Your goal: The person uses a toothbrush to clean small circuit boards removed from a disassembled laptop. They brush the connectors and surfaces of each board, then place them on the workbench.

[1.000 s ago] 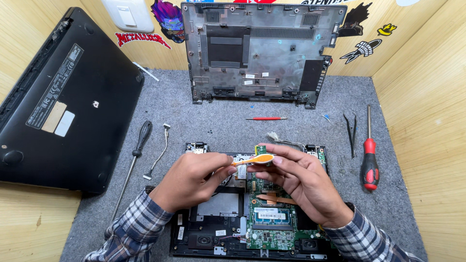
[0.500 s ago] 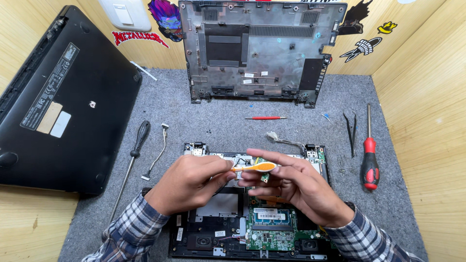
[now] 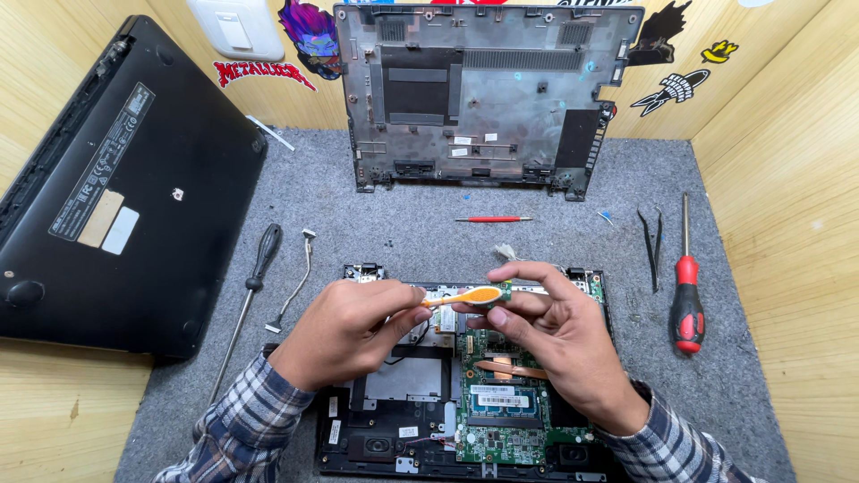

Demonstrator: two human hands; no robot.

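**Brushing a small board over an opened laptop**

Left hand (image 3: 344, 331) is pinched shut around the handle of an orange toothbrush (image 3: 467, 297), with the brush head pointing right. Right hand (image 3: 559, 335) has its fingers closed on a small green circuit board (image 3: 504, 290), holding it right up against the bristles, so brush and board are touching. Both hands hover just above the opened laptop chassis (image 3: 394, 420), which sits at the near edge of the grey felt mat (image 3: 403, 224). You can see the green motherboard (image 3: 506, 411) with a copper heat pipe (image 3: 510, 367) under the right hand.

Further out: a black-handled screwdriver (image 3: 255, 286) lies left of the chassis, with a short loose cable (image 3: 295, 282) beside it. To the right there are black tweezers (image 3: 655, 246) and a red-handled screwdriver (image 3: 686, 300). A thin red tool (image 3: 492, 219) lies up the mat, in front of the removed bottom cover (image 3: 488, 94) propped against the wooden wall. Another closed black laptop (image 3: 107, 188) leans at the left. Plaid sleeves on both arms.
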